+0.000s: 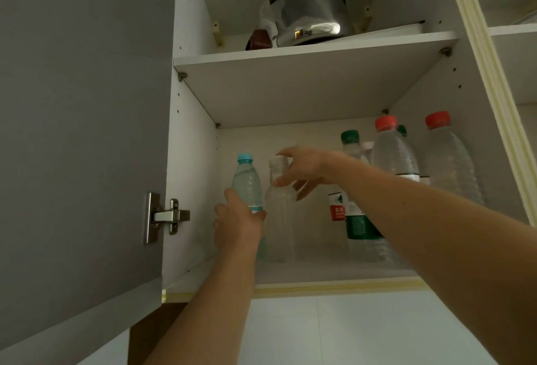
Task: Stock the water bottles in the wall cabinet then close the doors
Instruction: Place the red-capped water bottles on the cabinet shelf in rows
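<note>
Inside the open wall cabinet (290, 276), my left hand (236, 226) grips a clear bottle with a light-blue cap (247, 183) around its lower body, upright on the bottom shelf at the left. Right beside it stands a clear bottle with a white cap (280, 219); my right hand (302, 170) holds it at the neck and cap. Further right stand a green-capped, green-labelled bottle (357, 219) and two large red-capped bottles (392, 155) (453, 173), partly hidden by my right forearm.
The grey left door (81, 132) stands open with its hinge (168, 216) showing. On the upper shelf (305, 53) sits a steel kettle (311, 13). A cream frame post (491, 79) bounds the compartment on the right; white wall lies below.
</note>
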The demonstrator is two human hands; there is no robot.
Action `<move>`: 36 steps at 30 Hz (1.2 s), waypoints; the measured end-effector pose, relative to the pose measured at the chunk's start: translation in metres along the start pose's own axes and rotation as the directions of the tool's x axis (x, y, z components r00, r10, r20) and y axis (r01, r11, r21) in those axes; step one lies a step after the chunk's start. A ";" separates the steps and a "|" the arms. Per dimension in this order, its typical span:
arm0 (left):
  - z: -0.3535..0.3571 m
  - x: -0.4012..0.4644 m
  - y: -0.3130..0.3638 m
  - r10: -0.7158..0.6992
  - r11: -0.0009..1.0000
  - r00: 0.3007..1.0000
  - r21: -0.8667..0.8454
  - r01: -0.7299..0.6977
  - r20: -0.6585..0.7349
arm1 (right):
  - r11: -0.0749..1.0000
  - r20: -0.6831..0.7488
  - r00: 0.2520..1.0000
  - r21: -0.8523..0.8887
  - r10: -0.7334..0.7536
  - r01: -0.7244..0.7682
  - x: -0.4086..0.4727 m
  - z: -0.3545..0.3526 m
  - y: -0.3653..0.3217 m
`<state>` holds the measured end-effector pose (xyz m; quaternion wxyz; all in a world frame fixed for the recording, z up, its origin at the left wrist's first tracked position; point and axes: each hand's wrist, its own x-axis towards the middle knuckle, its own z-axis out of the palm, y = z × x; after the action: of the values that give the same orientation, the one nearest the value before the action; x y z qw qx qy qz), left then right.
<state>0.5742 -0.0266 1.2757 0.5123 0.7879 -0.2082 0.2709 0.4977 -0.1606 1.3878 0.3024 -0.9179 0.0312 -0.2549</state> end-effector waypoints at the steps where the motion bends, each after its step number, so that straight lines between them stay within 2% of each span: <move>1: 0.000 0.001 0.000 0.004 1.000 1.000 -0.007 -0.004 -0.002 | 0.997 0.003 0.999 0.058 0.046 -0.046 -0.004 0.003 0.004; 3: 0.001 0.002 -0.001 0.007 1.000 1.000 -0.024 -0.007 -0.008 | 0.983 0.045 0.988 0.106 0.147 -0.151 -0.014 0.012 0.010; 5: 0.001 0.004 -0.001 -0.002 0.999 1.000 -0.051 0.001 -0.015 | 0.972 0.109 0.969 0.060 0.221 -0.228 -0.018 0.022 0.016; 9: 0.001 0.006 -0.001 -0.008 0.994 1.000 -0.105 0.006 -0.013 | 0.965 0.133 0.959 0.049 0.249 -0.257 -0.015 0.038 0.030; 11: 0.000 0.008 -0.001 0.035 0.993 0.999 -0.111 -0.033 0.012 | 0.969 0.131 0.963 0.037 0.237 -0.244 -0.010 0.040 0.033; 13: -0.006 0.015 -0.001 0.107 0.992 0.991 -0.080 -0.101 0.081 | 0.972 0.138 0.964 0.027 0.226 -0.231 -0.005 0.040 0.036; 15: -0.015 0.023 -0.002 0.170 0.984 0.962 -0.088 -0.154 0.212 | 0.973 0.163 0.961 0.034 0.222 -0.230 -0.001 0.039 0.039; 16: -0.020 0.028 -0.003 0.207 0.978 0.941 -0.071 -0.195 0.266 | 0.973 0.180 0.960 0.039 0.217 -0.227 0.002 0.038 0.041; 18: -0.028 0.035 -0.004 0.271 0.948 0.899 0.068 -0.312 0.345 | 0.976 0.209 0.956 0.030 0.205 -0.216 0.008 0.036 0.043; 22: -0.029 0.053 -0.004 0.296 0.872 0.859 0.249 -0.422 0.418 | 0.976 0.236 0.947 -0.039 0.216 -0.213 0.022 0.040 0.041; 25: -0.025 0.071 -0.004 0.282 0.755 0.869 0.465 -0.462 0.406 | 0.973 0.236 0.945 -0.094 0.227 -0.211 0.034 0.047 0.040; 28: -0.022 0.088 -0.012 0.299 0.585 0.873 0.649 -0.486 0.385 | 0.979 0.221 0.954 -0.080 0.201 -0.188 0.045 0.058 0.044; 33: -0.017 0.103 -0.020 0.341 0.305 0.864 0.826 -0.475 0.371 | 0.997 0.087 0.996 -0.070 0.029 -0.023 0.055 0.073 0.055; 36: -0.012 0.104 -0.019 0.352 0.174 0.862 0.880 -0.442 0.363 | 0.994 0.039 0.999 -0.105 -0.024 0.028 0.056 0.075 0.058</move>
<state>0.6631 -0.0134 1.3335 -0.1496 0.8604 -0.2239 0.4327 0.5882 -0.1796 1.3282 0.2509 -0.9376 0.0266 -0.2394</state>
